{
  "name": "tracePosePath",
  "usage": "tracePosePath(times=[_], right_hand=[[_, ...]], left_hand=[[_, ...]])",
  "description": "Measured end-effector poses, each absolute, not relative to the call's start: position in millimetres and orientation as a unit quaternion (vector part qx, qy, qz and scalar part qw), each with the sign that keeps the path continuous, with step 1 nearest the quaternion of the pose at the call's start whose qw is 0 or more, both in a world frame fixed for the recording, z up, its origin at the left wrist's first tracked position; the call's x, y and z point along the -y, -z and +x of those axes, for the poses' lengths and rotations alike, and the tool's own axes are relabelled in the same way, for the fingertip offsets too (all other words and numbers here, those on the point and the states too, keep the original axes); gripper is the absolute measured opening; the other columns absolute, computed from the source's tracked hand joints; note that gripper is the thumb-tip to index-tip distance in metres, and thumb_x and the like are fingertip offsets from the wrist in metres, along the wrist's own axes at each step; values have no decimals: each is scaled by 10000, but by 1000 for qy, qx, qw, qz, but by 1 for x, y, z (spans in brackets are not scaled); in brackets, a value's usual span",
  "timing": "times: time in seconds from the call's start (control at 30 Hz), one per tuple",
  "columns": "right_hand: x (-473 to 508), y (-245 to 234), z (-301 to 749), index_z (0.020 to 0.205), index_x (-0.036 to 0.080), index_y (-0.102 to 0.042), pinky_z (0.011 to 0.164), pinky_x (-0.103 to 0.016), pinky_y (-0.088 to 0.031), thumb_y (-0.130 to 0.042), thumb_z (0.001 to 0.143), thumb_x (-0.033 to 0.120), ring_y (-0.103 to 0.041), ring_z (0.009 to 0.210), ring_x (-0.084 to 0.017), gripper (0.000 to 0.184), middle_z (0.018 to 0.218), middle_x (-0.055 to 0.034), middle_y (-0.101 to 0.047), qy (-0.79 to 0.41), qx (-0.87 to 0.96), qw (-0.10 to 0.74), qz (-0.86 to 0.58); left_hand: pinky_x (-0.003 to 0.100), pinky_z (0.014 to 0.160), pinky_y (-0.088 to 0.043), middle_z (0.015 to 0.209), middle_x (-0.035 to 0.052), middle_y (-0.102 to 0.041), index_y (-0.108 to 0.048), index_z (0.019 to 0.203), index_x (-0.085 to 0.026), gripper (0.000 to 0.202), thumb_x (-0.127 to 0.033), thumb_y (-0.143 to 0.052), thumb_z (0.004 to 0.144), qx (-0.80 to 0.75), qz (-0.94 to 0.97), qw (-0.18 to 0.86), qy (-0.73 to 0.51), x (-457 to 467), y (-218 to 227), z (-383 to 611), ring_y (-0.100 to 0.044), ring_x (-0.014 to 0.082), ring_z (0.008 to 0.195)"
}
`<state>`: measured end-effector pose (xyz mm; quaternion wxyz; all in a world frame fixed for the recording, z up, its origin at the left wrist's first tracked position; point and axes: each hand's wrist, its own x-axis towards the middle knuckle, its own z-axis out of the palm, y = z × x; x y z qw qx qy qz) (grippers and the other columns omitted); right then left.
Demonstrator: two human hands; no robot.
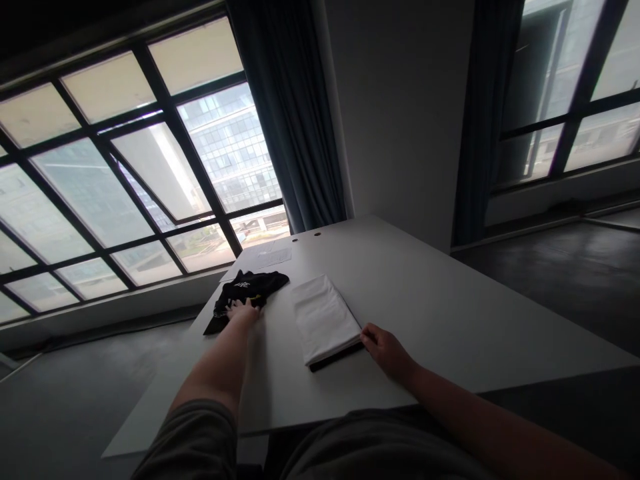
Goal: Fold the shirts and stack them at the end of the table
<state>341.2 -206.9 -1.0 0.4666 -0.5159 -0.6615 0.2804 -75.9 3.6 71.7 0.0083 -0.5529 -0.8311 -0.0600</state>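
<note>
A folded white cloth (323, 317) lies flat on the white table, with a dark layer showing beneath its near and right edges. My right hand (379, 343) is closed at its near right corner, fingertips pinching the edge. Farther left, a crumpled black garment (270, 283) with white lettering and a small yellow mark is spread near the table's left edge. My left hand (243, 311) reaches onto this garment with its fingers spread over the fabric. The two cloths lie apart, with a strip of tabletop between them.
The white table (425, 300) stretches away toward a wall and a dark blue curtain (300, 120). Sheets of paper (273, 255) lie beyond the black garment. Two small round holes are near the far edge. Large windows, one pane tilted, stand at the left.
</note>
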Motion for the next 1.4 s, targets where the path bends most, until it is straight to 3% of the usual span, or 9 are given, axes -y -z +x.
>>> tracePosePath(times=[0.17,0.37,0.43,0.53,0.7,0.87,1.03,1.2,1.4], right_hand=[[207,4,342,829,212,-577,660,-287,-395,-488,951,460,-522,669,-168,291,693,19,-549,-271,678,446,-518],[208,9,343,893,207,-604,785,-334,-498,-489,976,362,-609,823,-206,210,867,-44,-631,-177,700,471,-507],[208,12,342,1098,201,-646,951,-393,-516,-521,953,307,-619,1058,-248,219,1107,-102,-645,-125,713,489,-487],[206,18,339,1435,242,-556,1098,-452,-485,-569,924,257,-546,1287,-276,512,1373,-135,-558,-104,739,471,-469],[196,27,337,1341,251,-662,1119,-448,-504,-580,931,267,-557,1306,-282,419,1391,-135,-545,-139,745,423,-496],[191,34,340,1552,238,-495,1206,-525,-422,-557,961,335,-449,1442,-311,602,1543,-149,-473,-138,734,415,-520],[192,31,341,1392,277,-682,1201,-545,-420,-567,967,346,-450,1439,-326,446,1526,-124,-508,-164,735,402,-522],[191,26,340,1203,317,-795,1115,-532,-492,-570,980,354,-539,1325,-322,319,1393,-121,-589,-170,719,437,-513],[193,21,342,1164,306,-802,1036,-466,-544,-570,1001,327,-611,1194,-279,284,1227,-115,-649,-159,707,489,-485]], left_hand=[[598,1222,-324,1767,116,-62,-354,1634,-262,672,-475,-365,996,831,-553,-5,58,12,2,-82,-80,366,1625],[668,1216,-285,1761,100,-127,-410,1609,-305,683,-558,-368,976,829,-557,-23,39,-18,2,-103,-97,376,1622],[666,1219,-283,1768,75,-97,-394,1615,-319,678,-559,-336,984,833,-551,-21,45,-25,5,-106,-66,355,1629],[661,1236,-254,1772,58,-52,-330,1642,-319,681,-535,-275,999,847,-527,-13,62,-35,16,-107,-39,326,1635],[687,1234,-224,1770,57,-82,-305,1649,-337,682,-525,-267,994,876,-474,-12,88,-56,27,-109,-50,329,1634],[696,1232,-207,1762,70,-143,-357,1632,-317,665,-515,-241,1007,884,-450,-9,124,-64,22,-109,-61,339,1631],[636,1253,-219,1748,153,-155,-347,1641,-258,698,-564,-286,1016,869,-468,-1,163,-38,23,-82,-153,393,1608],[638,1252,-239,1705,218,-254,-375,1626,-198,659,-470,-400,1026,788,-583,-25,199,9,30,-30,-201,415,1592],[500,1247,-371,1591,136,-463,-466,1548,-253,557,-491,-394,1051,449,-789,-180,378,96,2,44,-458,278,1470]])
